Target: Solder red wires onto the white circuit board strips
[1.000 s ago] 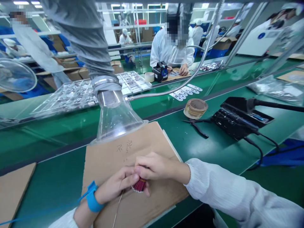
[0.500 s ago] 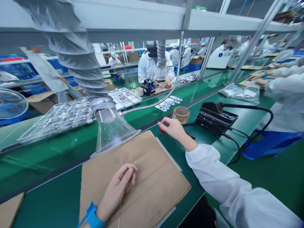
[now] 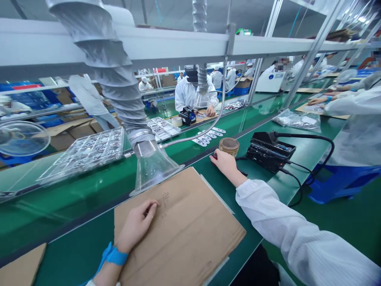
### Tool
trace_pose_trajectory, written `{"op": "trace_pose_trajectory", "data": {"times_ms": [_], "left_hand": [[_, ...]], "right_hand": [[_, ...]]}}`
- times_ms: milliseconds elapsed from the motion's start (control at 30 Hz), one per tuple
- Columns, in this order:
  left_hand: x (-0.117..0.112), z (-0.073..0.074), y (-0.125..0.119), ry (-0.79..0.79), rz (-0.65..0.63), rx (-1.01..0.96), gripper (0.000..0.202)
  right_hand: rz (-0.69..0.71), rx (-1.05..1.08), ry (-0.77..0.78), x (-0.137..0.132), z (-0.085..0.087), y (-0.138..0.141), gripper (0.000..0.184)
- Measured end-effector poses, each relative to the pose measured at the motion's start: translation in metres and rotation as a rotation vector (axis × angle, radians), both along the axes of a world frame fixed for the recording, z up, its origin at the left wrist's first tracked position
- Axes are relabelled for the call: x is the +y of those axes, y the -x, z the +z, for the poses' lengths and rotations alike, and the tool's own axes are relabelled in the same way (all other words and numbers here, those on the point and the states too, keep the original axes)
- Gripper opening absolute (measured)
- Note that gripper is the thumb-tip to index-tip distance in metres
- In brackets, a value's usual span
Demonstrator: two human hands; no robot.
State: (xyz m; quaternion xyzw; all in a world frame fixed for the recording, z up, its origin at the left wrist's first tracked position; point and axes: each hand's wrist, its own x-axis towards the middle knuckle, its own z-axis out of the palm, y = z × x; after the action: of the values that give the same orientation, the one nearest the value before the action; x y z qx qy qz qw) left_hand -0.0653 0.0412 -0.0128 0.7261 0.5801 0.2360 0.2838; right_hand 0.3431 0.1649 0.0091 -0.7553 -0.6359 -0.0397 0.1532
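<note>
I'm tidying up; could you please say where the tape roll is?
The tape roll is right of centre in the head view, just beyond the right hand.

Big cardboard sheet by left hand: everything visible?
The brown cardboard sheet lies flat on the green bench, faintly creased, with handwritten marks near its far edge, beside the left hand. A whitish layer shows beneath its right edge. The hand rests on or just above it; I can't tell which.

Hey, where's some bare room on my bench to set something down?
On the cardboard sheet, right of the left hand, and on the green benchtop between that sheet and the corner cardboard piece. It's crowded around the right hand: tape roll, black corded device.
</note>
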Motion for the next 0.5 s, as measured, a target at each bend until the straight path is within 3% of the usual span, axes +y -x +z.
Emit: {"op": "trace_pose_trajectory", "data": {"times_ms": [133, 233, 367, 500], "left_hand": [[-0.001, 0.004, -0.008, -0.025, -0.018, 0.000, 0.042], [0.002, 0.007, -0.010, -0.042, -0.021, 0.013, 0.040], [0.006, 0.006, -0.011, -0.054, -0.035, 0.021, 0.038], [0.008, 0.002, -0.010, -0.048, -0.030, -0.039, 0.037]], "right_hand": [[-0.066, -0.062, -0.053, -0.008, 0.014, -0.001, 0.043], [-0.026, -0.093, -0.100, -0.004, 0.026, 0.013, 0.052], [0.090, -0.090, 0.014, 0.037, 0.035, 0.049, 0.041], [0.074, -0.050, 0.130, 0.090, 0.041, 0.080, 0.042]]}}
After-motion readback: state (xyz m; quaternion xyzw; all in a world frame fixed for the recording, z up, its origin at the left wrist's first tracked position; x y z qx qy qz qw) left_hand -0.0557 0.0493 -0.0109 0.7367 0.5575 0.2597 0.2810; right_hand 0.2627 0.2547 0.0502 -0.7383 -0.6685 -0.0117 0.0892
